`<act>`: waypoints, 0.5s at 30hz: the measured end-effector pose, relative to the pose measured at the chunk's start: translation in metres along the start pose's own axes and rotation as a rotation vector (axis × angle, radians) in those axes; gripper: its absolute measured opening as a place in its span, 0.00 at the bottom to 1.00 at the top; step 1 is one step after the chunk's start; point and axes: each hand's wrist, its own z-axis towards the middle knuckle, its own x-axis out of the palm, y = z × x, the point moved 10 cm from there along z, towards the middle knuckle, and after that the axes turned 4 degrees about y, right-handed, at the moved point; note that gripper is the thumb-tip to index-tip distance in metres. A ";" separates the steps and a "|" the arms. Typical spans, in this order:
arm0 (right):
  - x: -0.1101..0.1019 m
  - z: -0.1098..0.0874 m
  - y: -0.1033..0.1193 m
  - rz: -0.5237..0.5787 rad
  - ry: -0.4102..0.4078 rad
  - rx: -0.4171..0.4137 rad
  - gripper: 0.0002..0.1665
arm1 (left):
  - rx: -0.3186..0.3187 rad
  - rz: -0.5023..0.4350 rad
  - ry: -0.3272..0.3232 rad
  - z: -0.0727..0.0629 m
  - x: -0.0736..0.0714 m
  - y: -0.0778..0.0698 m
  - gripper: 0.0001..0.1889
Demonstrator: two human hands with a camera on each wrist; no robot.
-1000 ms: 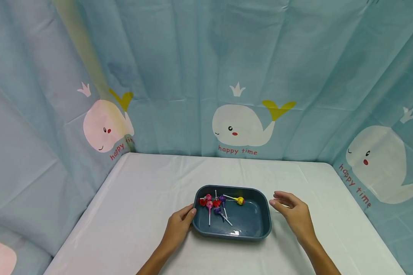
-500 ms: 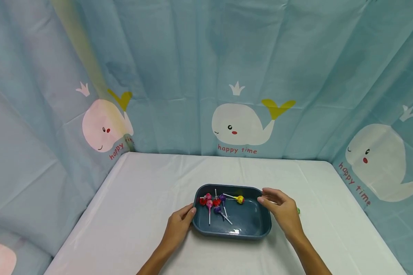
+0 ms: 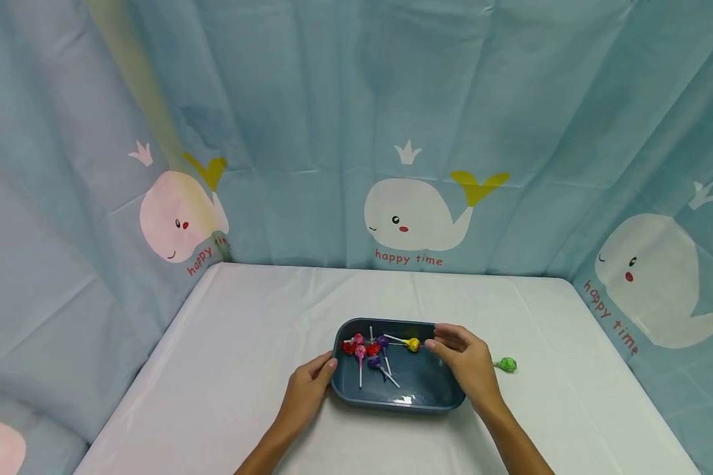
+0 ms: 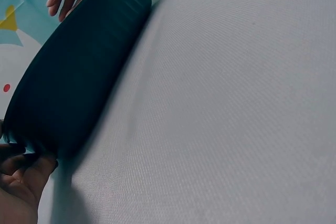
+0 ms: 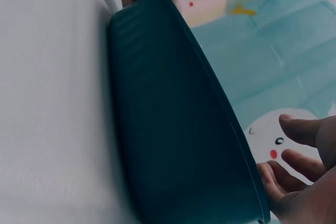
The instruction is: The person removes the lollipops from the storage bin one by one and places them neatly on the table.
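A dark blue-green plastic tray [image 3: 416,382] with rounded corners stands on the white table. My left hand [image 3: 304,393] holds its left end, thumb at the rim and fingers against the outer wall; the left wrist view shows those fingers [image 4: 39,174] at the wall. Over the tray's right end reaches my right hand [image 3: 468,363], fingers loosely bent and nothing between them. In the right wrist view its thumb [image 5: 302,131] stands apart from the fingers, close to the rim. Inside the tray lie a yellow lollipop [image 3: 413,344], a pink one [image 3: 360,352], and several red and purple lollipops.
A green lollipop [image 3: 508,364] lies on the white tablecloth [image 3: 261,316] to the right of the tray, its stick partly behind my right hand. Blue curtains [image 3: 309,132] printed with white whales hang around the back and sides of the table.
My right hand has moved left from beside the tray to over its right end, uncovering the green lollipop. The left hand and the lollipops in the tray have stayed in place.
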 end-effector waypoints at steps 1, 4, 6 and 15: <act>0.002 0.001 0.001 -0.003 -0.002 0.001 0.35 | 0.003 0.002 0.000 0.000 0.000 0.000 0.26; 0.007 0.004 0.000 -0.010 -0.006 0.012 0.32 | -0.004 -0.013 0.002 0.000 0.000 0.001 0.26; 0.011 0.006 0.000 -0.022 -0.008 0.020 0.31 | -0.003 -0.016 0.003 0.001 0.001 0.001 0.26; 0.023 0.015 -0.005 -0.078 -0.016 0.014 0.29 | 0.000 -0.039 0.008 0.000 0.001 0.001 0.26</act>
